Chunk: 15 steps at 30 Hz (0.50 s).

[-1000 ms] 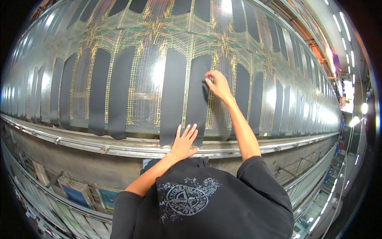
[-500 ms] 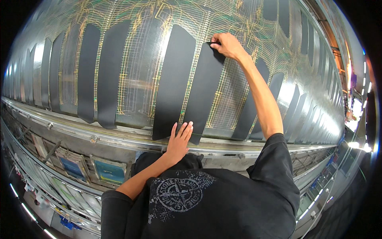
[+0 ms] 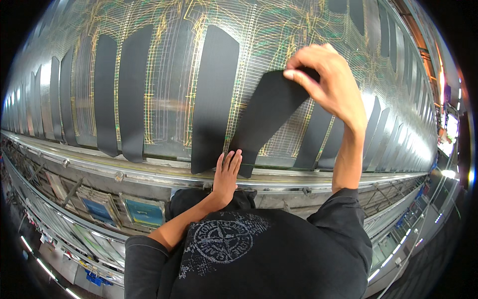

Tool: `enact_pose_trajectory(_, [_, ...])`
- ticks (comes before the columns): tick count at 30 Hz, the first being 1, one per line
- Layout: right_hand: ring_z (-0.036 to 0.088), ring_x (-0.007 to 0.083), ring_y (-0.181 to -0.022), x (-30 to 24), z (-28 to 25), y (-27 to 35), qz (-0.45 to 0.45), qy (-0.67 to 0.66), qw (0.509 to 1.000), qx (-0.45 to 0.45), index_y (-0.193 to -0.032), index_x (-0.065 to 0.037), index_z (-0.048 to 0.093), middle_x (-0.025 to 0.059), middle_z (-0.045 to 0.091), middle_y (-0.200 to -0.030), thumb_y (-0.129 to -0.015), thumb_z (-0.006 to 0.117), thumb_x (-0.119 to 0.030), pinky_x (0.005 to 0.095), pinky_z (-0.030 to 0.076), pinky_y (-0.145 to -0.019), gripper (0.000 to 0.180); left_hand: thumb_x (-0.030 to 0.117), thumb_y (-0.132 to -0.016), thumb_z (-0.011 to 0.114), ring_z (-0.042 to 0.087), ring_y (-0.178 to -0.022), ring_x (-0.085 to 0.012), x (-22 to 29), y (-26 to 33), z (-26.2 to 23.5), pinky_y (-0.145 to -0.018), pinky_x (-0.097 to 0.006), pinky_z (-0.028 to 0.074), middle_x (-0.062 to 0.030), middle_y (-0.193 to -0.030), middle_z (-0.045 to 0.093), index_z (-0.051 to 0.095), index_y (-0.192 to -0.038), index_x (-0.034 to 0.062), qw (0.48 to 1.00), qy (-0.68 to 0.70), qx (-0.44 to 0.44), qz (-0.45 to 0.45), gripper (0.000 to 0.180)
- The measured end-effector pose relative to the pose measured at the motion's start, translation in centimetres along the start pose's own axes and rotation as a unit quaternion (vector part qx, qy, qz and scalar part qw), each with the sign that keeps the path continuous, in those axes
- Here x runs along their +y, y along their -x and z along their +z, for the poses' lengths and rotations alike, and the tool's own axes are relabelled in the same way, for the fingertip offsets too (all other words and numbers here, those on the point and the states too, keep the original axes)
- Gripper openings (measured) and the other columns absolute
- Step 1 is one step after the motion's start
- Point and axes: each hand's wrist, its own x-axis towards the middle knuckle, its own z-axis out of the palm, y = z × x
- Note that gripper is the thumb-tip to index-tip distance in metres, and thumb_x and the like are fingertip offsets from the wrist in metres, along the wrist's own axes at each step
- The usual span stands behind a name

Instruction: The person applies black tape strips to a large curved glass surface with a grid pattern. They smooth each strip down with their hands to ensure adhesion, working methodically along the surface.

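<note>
My right hand (image 3: 328,77) pinches the far end of a long black fabric piece (image 3: 271,112) between thumb and fingers. That end is raised off the table and bends over to the right. My left hand (image 3: 226,172) lies flat with its fingers stretched out, fingertips on the near end of the same piece. Just left of it, a second black piece (image 3: 215,94) lies flat on the shiny metal table (image 3: 169,107), which is covered in yellow, green and white guide lines.
More black pieces (image 3: 133,92) lie in pairs to the left, with others (image 3: 314,137) to the right. A metal rail (image 3: 154,172) runs along the table's near edge. Below it, framed panels with blue faces (image 3: 144,212) stand at the left.
My right hand has moved right and nearer the camera, lifting and folding the far end of the fabric piece with it. My left hand has stayed almost in place.
</note>
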Motion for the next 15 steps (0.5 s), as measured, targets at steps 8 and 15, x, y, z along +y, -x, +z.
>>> enact_pose_trajectory(8, [0.071,0.0192,-0.076,14.6,12.3,-5.6,0.172,-0.074,0.981,-0.051,-0.097,0.0,0.079,0.0114,0.077,-0.082,-0.089,0.085,-0.018,0.0372,0.056,-0.074,0.021,0.058,-0.092,0.071,0.004,-0.167,-0.03,0.0,-0.1,-0.3,-0.135,-0.056,0.002,-0.009,-0.182,0.001,0.012,-0.173,0.007,1.0,0.003,-0.012,0.001,0.113])
enact_pose_trajectory(15, [0.067,0.0153,-0.074,15.5,14.3,-6.4,0.249,-0.126,0.956,-0.095,-0.092,-0.002,0.079,0.0063,0.074,-0.078,-0.089,0.085,-0.017,0.035,0.054,-0.073,0.016,0.056,-0.09,0.074,0.002,-0.167,-0.03,0.4,-0.1,0.5,-0.136,-0.054,0.003,-0.0081,-0.182,0.001,0.013,-0.173,0.0079,1.0,0.001,0.001,-0.015,0.114])
